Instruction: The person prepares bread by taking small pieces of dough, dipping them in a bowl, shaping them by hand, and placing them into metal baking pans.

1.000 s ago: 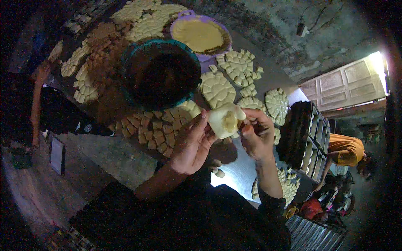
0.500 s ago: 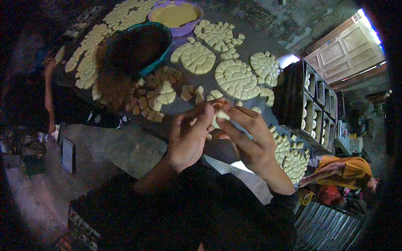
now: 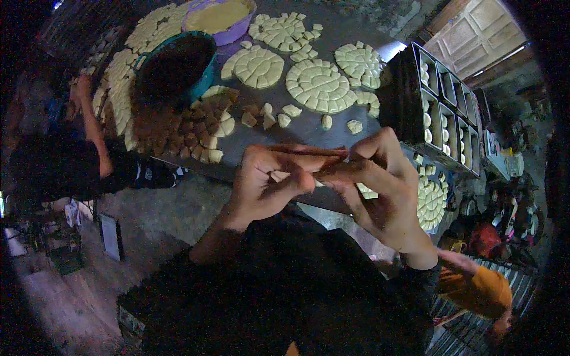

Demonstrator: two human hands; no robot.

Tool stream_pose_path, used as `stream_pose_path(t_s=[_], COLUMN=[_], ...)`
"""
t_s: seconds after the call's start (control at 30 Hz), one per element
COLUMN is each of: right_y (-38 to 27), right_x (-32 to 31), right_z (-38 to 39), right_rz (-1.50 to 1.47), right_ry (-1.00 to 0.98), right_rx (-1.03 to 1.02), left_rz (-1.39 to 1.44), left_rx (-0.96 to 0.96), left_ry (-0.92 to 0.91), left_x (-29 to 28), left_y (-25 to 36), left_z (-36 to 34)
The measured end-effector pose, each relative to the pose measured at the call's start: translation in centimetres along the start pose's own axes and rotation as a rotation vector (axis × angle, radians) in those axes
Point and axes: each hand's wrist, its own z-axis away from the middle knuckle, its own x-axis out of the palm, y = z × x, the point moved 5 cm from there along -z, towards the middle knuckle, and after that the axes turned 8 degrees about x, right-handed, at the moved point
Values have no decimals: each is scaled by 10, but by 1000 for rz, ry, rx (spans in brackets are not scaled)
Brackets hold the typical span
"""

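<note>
A: Nearest item?
B: Black garment (image 3: 285, 291), the wearer's own, long in the sleeve.

A: Next, the hands.
B: Left hand (image 3: 258, 187): grip narrow, thumb and fingers pinched on a dough piece (image 3: 319, 183). Right hand (image 3: 386, 193): fingers bent, grip narrow, fingertips meeting the left's on the same piece.

A: Location of that piece?
B: Between the fingertips, above the near edge of the desk (image 3: 237, 141); mostly hidden, a pale sliver showing.

A: On the desk, beyond the hands?
B: Small loose dough lumps (image 3: 291, 111), pale, well apart from one another. To their left, blocky brown-toned pieces (image 3: 190, 133), clustered. To the right, past the right hand, a cut dough round (image 3: 430, 202).

A: Vessels and larger rounds?
B: Teal basin (image 3: 205, 83), interior too dark to read, just beyond the brown-toned pieces. Scored dough round (image 3: 317, 86), pale, flat, one of several. Purple basin (image 3: 228, 35), yellowish contents, behind the teal one.

A: Surroundings?
B: Left, a co-worker's bare forearm (image 3: 98, 130). Right, black baking tins (image 3: 404, 95), stacked, with white dough balls (image 3: 446, 136) inside. Lower right, a person in an orange top (image 3: 475, 291). Farthest, a panelled door (image 3: 478, 32).
</note>
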Motion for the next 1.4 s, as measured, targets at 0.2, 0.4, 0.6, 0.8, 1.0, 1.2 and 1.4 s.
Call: stream_pose_path(t_s=[0.2,0.4,0.6,0.8,1.0,1.2,1.4], right_y=[12,3,19,102,179,235,249], right_x=[19,53,85,152,205,250,190], right_z=[-17,-64,-99,-57,48,112,75], right_rz=[-392,185,274,-652,-250,-202,113], right_ry=[0,-15,56,75,62,-7,91], right_rx=[206,130,231,966,1125,1023,788], left_rz=[-72,716,640,151,99,-25,-198], left_rx=[-13,-294,-424,-341,-479,-522,-500], left_ry=[-49,170,152,108,83,66,160], left_x=[-35,-69,-111,-127,-126,-152,-173], left_y=[-21,-56,-93,-152,-225,-250,-229], left_z=[-10,-15,-22,-13,39,47,35])
